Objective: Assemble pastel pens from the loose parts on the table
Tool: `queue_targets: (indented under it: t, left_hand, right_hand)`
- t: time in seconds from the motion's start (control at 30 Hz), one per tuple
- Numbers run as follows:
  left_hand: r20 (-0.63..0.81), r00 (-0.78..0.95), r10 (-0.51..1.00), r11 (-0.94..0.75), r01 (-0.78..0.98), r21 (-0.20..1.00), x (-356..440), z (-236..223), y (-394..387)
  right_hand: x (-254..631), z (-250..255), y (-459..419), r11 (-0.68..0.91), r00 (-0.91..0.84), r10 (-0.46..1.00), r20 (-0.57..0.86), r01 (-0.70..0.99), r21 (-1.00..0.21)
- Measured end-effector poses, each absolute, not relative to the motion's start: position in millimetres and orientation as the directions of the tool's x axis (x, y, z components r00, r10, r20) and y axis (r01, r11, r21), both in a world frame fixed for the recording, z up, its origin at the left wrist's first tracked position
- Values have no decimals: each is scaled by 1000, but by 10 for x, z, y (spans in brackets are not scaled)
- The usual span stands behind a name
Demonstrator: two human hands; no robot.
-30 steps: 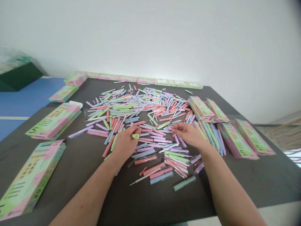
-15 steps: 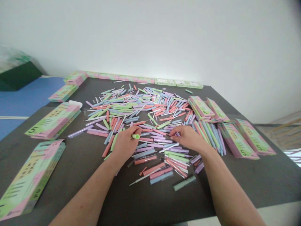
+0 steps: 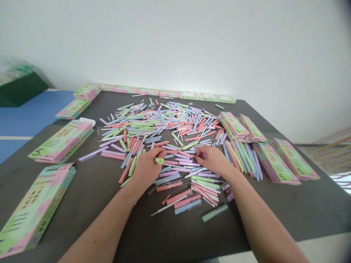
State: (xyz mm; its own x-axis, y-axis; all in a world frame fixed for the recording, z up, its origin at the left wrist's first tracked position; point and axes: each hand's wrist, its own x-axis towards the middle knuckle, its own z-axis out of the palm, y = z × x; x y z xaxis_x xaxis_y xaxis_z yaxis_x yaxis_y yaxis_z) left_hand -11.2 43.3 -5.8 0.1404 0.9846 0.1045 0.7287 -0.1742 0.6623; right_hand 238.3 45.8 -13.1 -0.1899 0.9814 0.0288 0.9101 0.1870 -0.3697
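My left hand (image 3: pixel 146 164) is closed around a light green pen barrel (image 3: pixel 159 160), whose open end points toward me. The rest of that barrel is hidden in the fist. To its right, my right hand (image 3: pixel 212 159) pinches a small purple pen part (image 3: pixel 203 155), mostly covered by the fingers. Both hands are low over a wide spread of loose pen parts: green, blue, red and purple barrels (image 3: pixel 137 126), with thin white refills (image 3: pixel 175 205) among them. A row of pens in mixed colours (image 3: pixel 244 157) lies side by side just right of my right hand.
Long printed pen boxes (image 3: pixel 61 140) line the left edge of the dark table (image 3: pixel 153 237). More boxes (image 3: pixel 278 164) lie at the right, and a row of them (image 3: pixel 170 93) runs along the back by the wall. A dark green bin (image 3: pixel 23 89) stands far left.
My right hand has shifted slightly left, closer to my left hand. The left hand keeps its grip on the green pen barrel, almost unmoved.
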Motion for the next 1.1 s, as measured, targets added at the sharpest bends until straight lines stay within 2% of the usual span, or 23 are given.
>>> queue_targets:
  t: [0.1, 0.2, 0.27, 0.33, 0.6, 0.8, 0.9, 1.0, 1.1]
  left_hand:
    - [137, 186, 973, -229, 694, 682, -95, -47, 402]
    - [159, 297, 942, -317, 627, 712, -72, -71, 375]
    - [166, 376, 912, -369, 572, 733, -55, -111, 368]
    - [175, 438, 882, -413, 534, 738, -37, -156, 368]
    - [211, 491, 845, -469, 490, 735, -8, -192, 353]
    - [173, 418, 892, -396, 535, 746, -43, -151, 372]
    - [150, 357, 922, -332, 531, 779, -45, -115, 375]
    - [132, 325, 936, -292, 514, 806, -34, -70, 366]
    - [113, 311, 944, -268, 515, 815, -30, -39, 358]
  right_hand:
    - [2389, -93, 423, 104, -119, 993, 19, 771, -628]
    - [2296, -84, 379, 44, -195, 979, -61, 497, -867]
    - [2190, -90, 345, 22, -279, 956, -88, 367, -930]
    - [2089, -99, 315, 7, -314, 945, -96, 312, -950]
    - [1991, -149, 293, 28, -340, 937, -77, 293, -956]
    - [2160, -74, 341, 31, -247, 966, -77, 405, -914]
    - [2288, -66, 390, 48, -135, 990, -39, 589, -806]
    - [2354, -107, 430, 101, -120, 993, 10, 785, -612]
    - [2349, -146, 442, 137, -174, 985, -18, 827, -545]
